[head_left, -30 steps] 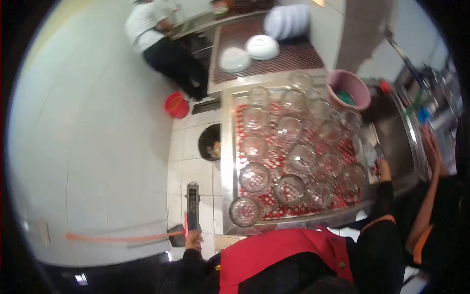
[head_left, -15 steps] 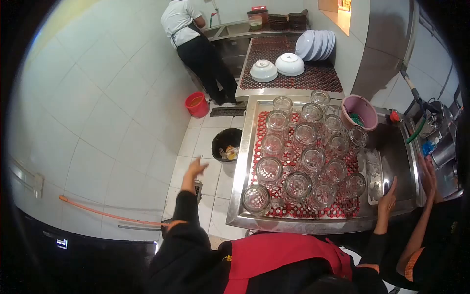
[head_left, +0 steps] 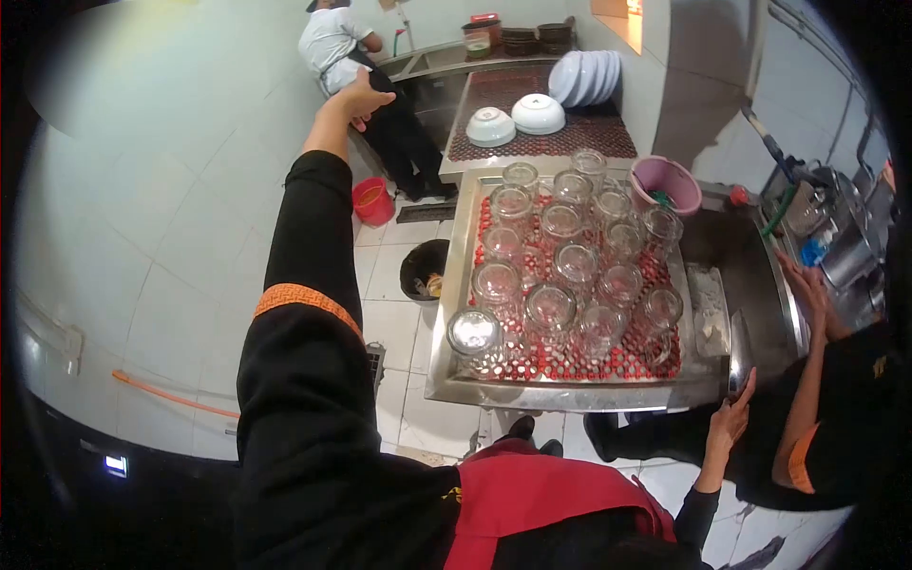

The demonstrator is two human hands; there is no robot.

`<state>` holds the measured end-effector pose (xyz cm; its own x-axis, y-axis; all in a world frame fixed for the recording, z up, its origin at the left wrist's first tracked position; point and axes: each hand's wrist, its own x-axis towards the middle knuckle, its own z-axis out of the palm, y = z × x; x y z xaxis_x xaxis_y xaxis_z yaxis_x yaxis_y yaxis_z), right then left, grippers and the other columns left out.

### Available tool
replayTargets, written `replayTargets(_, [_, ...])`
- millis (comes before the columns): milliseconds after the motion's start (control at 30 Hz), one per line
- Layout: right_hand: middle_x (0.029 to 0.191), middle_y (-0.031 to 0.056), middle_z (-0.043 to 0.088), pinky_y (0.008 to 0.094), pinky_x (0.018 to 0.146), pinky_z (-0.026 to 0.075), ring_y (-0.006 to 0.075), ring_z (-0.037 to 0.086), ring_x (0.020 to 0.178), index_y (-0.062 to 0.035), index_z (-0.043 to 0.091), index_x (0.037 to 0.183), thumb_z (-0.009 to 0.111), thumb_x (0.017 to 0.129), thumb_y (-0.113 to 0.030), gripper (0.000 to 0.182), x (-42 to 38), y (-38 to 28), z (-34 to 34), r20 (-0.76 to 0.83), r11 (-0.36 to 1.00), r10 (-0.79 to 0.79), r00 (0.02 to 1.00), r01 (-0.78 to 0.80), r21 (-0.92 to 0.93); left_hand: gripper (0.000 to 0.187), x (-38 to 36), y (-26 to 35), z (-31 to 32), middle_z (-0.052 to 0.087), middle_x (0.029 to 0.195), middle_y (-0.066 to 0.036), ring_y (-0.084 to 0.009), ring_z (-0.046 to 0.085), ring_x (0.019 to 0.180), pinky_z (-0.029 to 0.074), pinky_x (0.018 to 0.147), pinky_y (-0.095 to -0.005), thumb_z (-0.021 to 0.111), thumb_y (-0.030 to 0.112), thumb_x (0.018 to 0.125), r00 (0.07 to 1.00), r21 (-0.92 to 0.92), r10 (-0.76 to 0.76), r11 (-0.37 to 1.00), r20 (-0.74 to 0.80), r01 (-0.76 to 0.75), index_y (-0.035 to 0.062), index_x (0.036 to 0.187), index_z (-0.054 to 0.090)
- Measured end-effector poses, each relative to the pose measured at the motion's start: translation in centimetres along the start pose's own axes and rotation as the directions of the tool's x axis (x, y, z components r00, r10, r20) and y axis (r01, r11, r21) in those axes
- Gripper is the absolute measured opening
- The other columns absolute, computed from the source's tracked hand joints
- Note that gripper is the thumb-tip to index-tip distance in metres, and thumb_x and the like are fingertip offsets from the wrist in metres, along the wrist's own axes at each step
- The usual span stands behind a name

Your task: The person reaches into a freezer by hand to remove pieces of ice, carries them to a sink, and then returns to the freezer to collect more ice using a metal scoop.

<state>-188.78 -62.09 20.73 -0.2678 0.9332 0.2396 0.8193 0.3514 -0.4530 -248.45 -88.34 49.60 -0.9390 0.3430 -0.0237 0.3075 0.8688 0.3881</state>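
My left hand (head_left: pixel 356 101) is stretched far forward and raised, in front of the person at the back. Its fingers are apart and it holds nothing. Low on the right, my right hand (head_left: pixel 730 420) grips what looks like a knife (head_left: pixel 740 350), its shiny blade pointing away from me beside the sink. Several upside-down glass jars or mugs (head_left: pixel 551 309) stand on a red perforated mat (head_left: pixel 608 366) on the steel counter (head_left: pixel 513 391), left of my right hand.
A co-worker's hands (head_left: pixel 807 293) are close together at the sink's right edge (head_left: pixel 787 304). A pink tub (head_left: pixel 667 182) stands behind the glasses. White bowls (head_left: pixel 539 114) and plates (head_left: pixel 584 78) sit farther back. A black bin (head_left: pixel 424 271) and red bucket (head_left: pixel 372 201) are on the floor.
My left hand has risen and reached forward from beside the bin. My right hand has moved slightly down and left, with the blade now plainer. The view has shifted.
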Motion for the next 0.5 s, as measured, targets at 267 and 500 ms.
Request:
replayTargets(267, [0.103, 0.0171, 0.051, 0.0361, 0.07, 0.043, 0.0317, 0.053, 0.085, -0.0181, 0.029, 0.123, 0.042, 0.065, 0.012, 0.067, -9.4, 2.2, -3.3, -0.151, 0.979, 0.045, 0.987, -0.014, 0.205, 0.083, 0.1, -9.2, 9.1, 0.055, 0.064, -0.009, -0.0166, 0.052, 0.056, 0.046, 0.057, -0.0299, 0.061, 0.033, 0.071, 0.927, -0.084, 0.373, 0.926, 0.046, -0.368, 0.0065, 0.128, 0.008])
replayTargets(500, [0.09, 0.0183, 0.051, 0.0354, 0.056, 0.043, 0.0303, 0.054, 0.06, -0.0158, 0.023, 0.123, 0.053, 0.06, 0.002, 0.072, -20.9, 5.0, -7.0, 0.059, 0.863, 0.263, 0.963, -0.262, 0.431, 0.033, -15.2, 14.3, 42.5, 0.059, 0.081, -0.009, -0.022, 0.055, 0.069, 0.042, 0.076, -0.0362, 0.048, 0.02, 0.079, 0.19, -0.461, 0.87, 0.413, 0.455, -0.786, 0.0049, 0.108, 0.045])
